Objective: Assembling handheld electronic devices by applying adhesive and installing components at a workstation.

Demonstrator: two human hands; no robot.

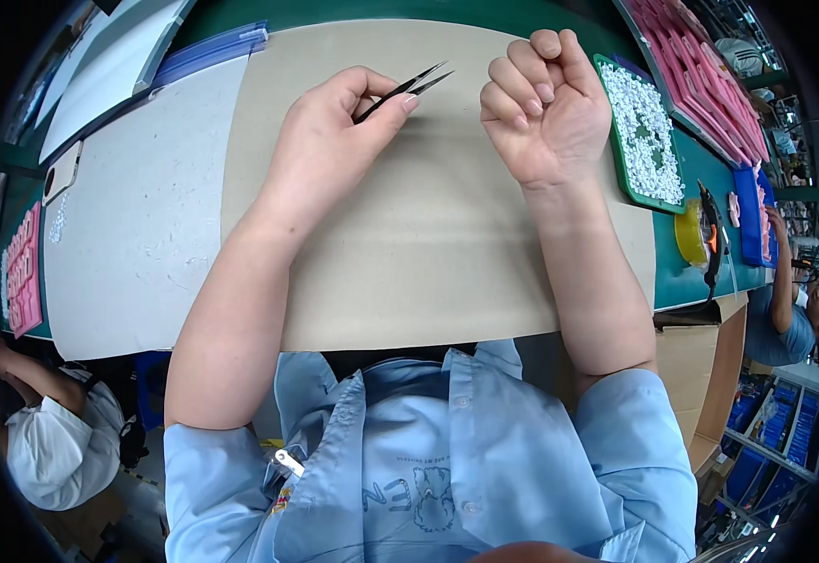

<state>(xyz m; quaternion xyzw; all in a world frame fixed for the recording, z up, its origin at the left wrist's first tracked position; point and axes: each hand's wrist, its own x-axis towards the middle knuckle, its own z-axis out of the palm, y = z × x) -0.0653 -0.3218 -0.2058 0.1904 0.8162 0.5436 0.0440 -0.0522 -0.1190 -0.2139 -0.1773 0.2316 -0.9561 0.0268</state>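
Note:
My left hand (pixel 334 127) is closed around black tweezers (pixel 404 91), whose two pointed tips stand apart and aim to the upper right. Nothing shows between those tips. To the right of it, my right hand (pixel 550 117) is turned palm up with its fingers curled in and the thumb up beside them. I see nothing in its palm. Both hands are over a beige sheet (pixel 428 216) on the table. Just right of my right hand lies a green tray (pixel 627 169) of small clear and white pieces.
Pink trays (pixel 710 84) are stacked at the far right. A yellow tape roll (pixel 691 233), a black-and-orange tool (pixel 712 235) and a blue bin (pixel 755 220) stand nearer. At left lie a phone (pixel 60 174) and pink pieces (pixel 23 272). Co-workers sit at both sides.

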